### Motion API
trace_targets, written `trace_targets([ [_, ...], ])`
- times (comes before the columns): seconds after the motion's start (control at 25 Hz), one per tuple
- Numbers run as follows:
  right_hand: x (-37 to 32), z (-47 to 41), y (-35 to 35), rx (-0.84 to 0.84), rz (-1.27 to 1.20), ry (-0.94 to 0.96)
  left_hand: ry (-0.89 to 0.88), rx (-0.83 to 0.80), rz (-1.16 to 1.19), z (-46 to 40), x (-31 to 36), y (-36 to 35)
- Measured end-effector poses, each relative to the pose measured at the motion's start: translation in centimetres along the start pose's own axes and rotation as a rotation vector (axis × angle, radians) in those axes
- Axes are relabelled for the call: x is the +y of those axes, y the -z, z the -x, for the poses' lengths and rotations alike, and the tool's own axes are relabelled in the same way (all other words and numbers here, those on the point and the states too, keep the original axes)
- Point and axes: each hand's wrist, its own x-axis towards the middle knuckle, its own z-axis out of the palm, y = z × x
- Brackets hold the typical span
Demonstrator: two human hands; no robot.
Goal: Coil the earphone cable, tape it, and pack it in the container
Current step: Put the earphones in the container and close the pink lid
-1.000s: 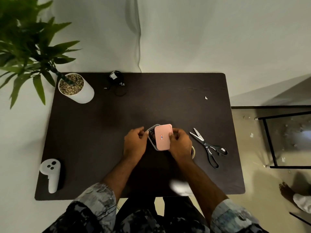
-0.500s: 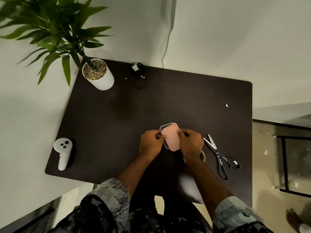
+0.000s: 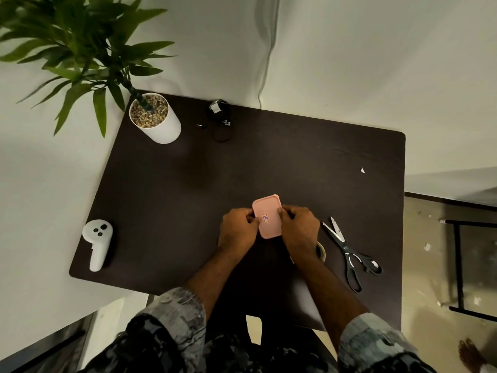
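Note:
A small container with a pink lid (image 3: 268,214) sits on the dark table (image 3: 166,200), near its front middle. The lid lies flat over the container and hides what is inside. My left hand (image 3: 238,230) grips its left side with curled fingers. My right hand (image 3: 298,228) grips its right side, thumb on the lid's edge. A tape roll (image 3: 321,251) peeks out from behind my right wrist. A black earphone cable (image 3: 221,122) lies loosely coiled at the table's back edge.
Black-handled scissors (image 3: 349,251) lie to the right of my hands. A white potted plant (image 3: 154,118) stands at the back left corner. A white controller (image 3: 98,243) rests near the left front edge. A metal frame (image 3: 462,265) stands on the floor at right.
The pink lid, earlier offset with the grey container rim showing on the left, now sits squarely over the container. The camera view has swung, shifting the table in the frame.

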Motion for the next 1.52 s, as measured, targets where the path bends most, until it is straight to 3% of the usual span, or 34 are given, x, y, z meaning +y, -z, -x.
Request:
trace_targets([
  [0.36,0.4,-0.5,0.2,-0.034,-0.005,0.029,-0.005,0.027,-0.037,-0.4,0.1,-0.6],
  [0.68,0.3,-1.7,0.6,-0.123,0.09,0.068,-0.169,0.034,-0.081,-0.3,-0.6,-1.2],
  [0.88,0.1,-2.3,0.7,-0.157,0.09,0.058,-0.109,-0.057,-0.007,-0.2,-0.9,-1.6],
  [1.08,-0.7,-2.7,0.8,-0.183,0.138,0.179,-0.118,-0.049,0.045,-0.5,-1.0,-1.8],
  [1.32,-0.7,-3.3,0.0,-0.102,0.02,0.064,-0.163,-0.048,0.085,-0.1,-1.2,-1.7],
  [1.52,-0.5,-3.9,0.1,-0.13,-0.042,0.001,-0.057,0.104,0.221,-0.9,-0.8,-1.8],
])
